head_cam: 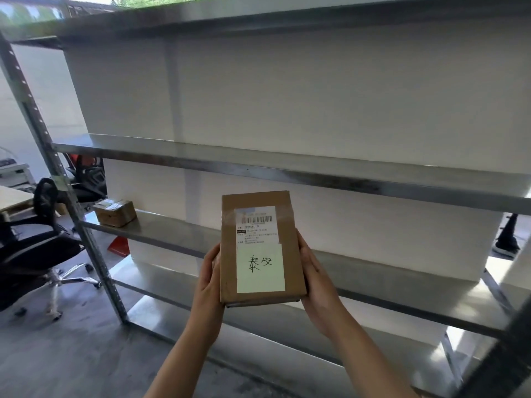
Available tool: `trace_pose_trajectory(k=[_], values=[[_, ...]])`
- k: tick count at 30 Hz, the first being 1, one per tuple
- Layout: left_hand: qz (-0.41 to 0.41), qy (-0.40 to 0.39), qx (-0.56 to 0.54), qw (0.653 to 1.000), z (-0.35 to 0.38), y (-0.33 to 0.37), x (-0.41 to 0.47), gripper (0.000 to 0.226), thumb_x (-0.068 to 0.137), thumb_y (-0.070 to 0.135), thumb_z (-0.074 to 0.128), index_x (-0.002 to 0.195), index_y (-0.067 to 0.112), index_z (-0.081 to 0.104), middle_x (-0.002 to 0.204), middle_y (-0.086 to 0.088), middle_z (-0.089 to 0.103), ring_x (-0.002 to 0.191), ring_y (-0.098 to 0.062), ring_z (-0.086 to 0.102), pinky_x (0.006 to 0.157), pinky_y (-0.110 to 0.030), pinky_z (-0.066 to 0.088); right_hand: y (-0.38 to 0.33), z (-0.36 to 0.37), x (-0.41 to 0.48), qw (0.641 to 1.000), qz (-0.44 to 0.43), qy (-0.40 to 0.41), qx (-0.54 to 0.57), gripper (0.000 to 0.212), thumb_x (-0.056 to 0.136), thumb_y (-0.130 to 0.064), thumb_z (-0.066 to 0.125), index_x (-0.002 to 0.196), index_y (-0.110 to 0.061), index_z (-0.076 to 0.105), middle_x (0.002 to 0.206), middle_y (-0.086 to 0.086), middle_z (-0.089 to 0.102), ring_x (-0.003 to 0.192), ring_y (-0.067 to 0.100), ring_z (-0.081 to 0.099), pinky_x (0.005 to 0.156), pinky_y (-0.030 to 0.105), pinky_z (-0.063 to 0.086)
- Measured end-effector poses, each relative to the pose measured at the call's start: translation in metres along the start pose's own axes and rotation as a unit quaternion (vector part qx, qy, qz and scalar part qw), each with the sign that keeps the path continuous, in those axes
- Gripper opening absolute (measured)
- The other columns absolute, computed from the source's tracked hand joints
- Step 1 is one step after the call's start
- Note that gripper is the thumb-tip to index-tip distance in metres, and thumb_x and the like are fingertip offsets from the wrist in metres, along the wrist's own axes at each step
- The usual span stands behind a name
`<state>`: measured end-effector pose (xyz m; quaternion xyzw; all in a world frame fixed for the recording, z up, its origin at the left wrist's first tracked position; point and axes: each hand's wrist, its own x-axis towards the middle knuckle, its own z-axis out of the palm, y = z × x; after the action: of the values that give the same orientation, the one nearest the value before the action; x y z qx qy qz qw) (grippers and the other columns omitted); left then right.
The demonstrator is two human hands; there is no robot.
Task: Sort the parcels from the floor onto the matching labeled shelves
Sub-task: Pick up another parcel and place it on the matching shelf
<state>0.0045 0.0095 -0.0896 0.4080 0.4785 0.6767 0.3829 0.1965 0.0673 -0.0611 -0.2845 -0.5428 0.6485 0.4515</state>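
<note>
Fingers (pixel 213 264) of the left hand (pixel 207 278) curl along the left long edge of a flat cardboard parcel (pixel 260 248), while the right hand (pixel 311 275) presses flat against the opposite edge, so the box is clamped between both palms and held up, tilted slightly back, in front of a metal shelving unit (pixel 287 168). Most fingertips are hidden behind the box. The parcel is a slim brown rectangle, sealed with glossy clear tape, its corners crisp. On its face sits a white printed shipping label (pixel 256 224) with a barcode, and just below it, overlapping the label's lower edge, a pale handwritten note (pixel 260 268) with two characters in black marker.

Behind the parcel, the shelves are smooth brushed steel boards carried on perforated upright posts, with a plain white wall showing through. On the second shelf from the floor, far to the left, rests a small squat cardboard box (pixel 114 212) with a label on top. Left of the rack stands a black office chair (pixel 37 254) on a chromed star base, on grey concrete floor (pixel 71 354).
</note>
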Motion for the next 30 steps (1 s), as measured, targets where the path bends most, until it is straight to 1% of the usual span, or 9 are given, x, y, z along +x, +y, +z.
trace_pose_trajectory(k=[5,9,11,14,16,18,21,25,30], values=[[0.019,0.021,0.019,0.999,-0.029,0.000,0.015,0.032,0.107,0.034,0.039,0.137,0.034,0.050,0.123,-0.005,0.069,0.114,-0.023,0.069,0.079,-0.030,0.061,0.002,0.025,0.025,1.000,0.001,-0.022,-0.019,0.047,0.105,-0.049,0.034,0.152,-0.046,0.037,0.145,-0.012,0.060,0.133,0.014,0.058,0.112,0.054,0.044],[0.055,0.041,0.048,0.996,-0.068,0.005,0.034,0.036,0.108,0.013,0.040,0.139,0.030,0.048,0.111,0.021,0.069,0.111,-0.006,0.068,0.075,-0.017,0.058,0.015,0.064,0.056,0.999,0.001,-0.043,-0.023,0.046,0.107,-0.047,0.033,0.152,-0.044,0.038,0.147,-0.012,0.058,0.134,0.013,0.057,0.114,0.051,0.043],[0.054,0.054,0.036,0.996,-0.092,0.011,0.046,0.033,0.109,0.019,0.039,0.138,0.032,0.050,0.112,0.022,0.070,0.108,-0.007,0.069,0.075,-0.024,0.061,0.020,0.087,0.074,0.998,0.006,-0.055,-0.021,0.046,0.108,-0.045,0.032,0.153,-0.042,0.038,0.147,-0.011,0.058,0.134,0.014,0.057,0.114,0.050,0.043],[0.046,0.100,0.018,0.994,-0.143,0.022,0.067,0.028,0.107,0.034,0.043,0.130,0.045,0.053,0.126,0.007,0.067,0.124,-0.023,0.062,0.098,-0.047,0.054,0.033,0.137,0.107,0.996,0.014,-0.083,-0.026,0.045,0.108,-0.046,0.028,0.152,-0.044,0.038,0.146,-0.009,0.059,0.133,0.016,0.059,0.112,0.053,0.045],[0.049,0.132,0.011,0.990,-0.180,0.031,0.078,0.028,0.107,0.031,0.044,0.127,0.048,0.055,0.127,0.004,0.066,0.127,-0.027,0.060,0.104,-0.051,0.048,0.042,0.174,0.129,0.994,0.017,-0.105,-0.029,0.045,0.108,-0.047,0.026,0.152,-0.044,0.038,0.144,-0.008,0.061,0.131,0.018,0.060,0.110,0.055,0.046],[0.046,0.152,-0.005,0.987,-0.216,0.041,0.088,0.027,0.104,0.039,0.047,0.127,0.046,0.057,0.124,-0.003,0.071,0.120,-0.029,0.066,0.099,-0.053,0.051,0.052,0.212,0.149,0.992,0.019,-0.122,-0.022,0.045,0.109,-0.046,0.025,0.151,-0.042,0.040,0.143,-0.006,0.062,0.130,0.019,0.061,0.109,0.056,0.046],[0.050,0.195,0.004,0.979,-0.269,0.053,0.099,0.035,0.096,0.048,0.049,0.129,0.043,0.058,0.124,-0.003,0.071,0.119,-0.029,0.066,0.100,-0.054,0.051,0.068,0.267,0.176,0.988,0.020,-0.155,-0.016,0.047,0.107,-0.046,0.028,0.151,-0.038,0.041,0.143,-0.003,0.063,0.130,0.022,0.061,0.110,0.057,0.045],[0.055,0.235,0.024,0.970,-0.331,0.062,0.100,0.035,0.098,0.048,0.047,0.130,0.042,0.058,0.122,0.000,0.072,0.114,-0.025,0.069,0.098,-0.053,0.053,0.096,0.328,0.201,0.982,0.040,-0.187,0.003,0.047,0.108,-0.041,0.028,0.152,-0.031,0.042,0.143,0.001,0.062,0.130,0.023,0.061,0.110,0.055,0.046],[0.046,0.285,0.023,0.957,-0.384,0.066,0.092,0.032,0.101,0.044,0.044,0.130,0.047,0.057,0.121,0.000,0.073,0.111,-0.025,0.070,0.086,-0.045,0.057,0.131,0.385,0.225,0.970,0.082,-0.228,0.032,0.045,0.109,-0.040,0.030,0.151,-0.033,0.044,0.142,0.004,0.063,0.129,0.026,0.062,0.109,0.057,0.047]])
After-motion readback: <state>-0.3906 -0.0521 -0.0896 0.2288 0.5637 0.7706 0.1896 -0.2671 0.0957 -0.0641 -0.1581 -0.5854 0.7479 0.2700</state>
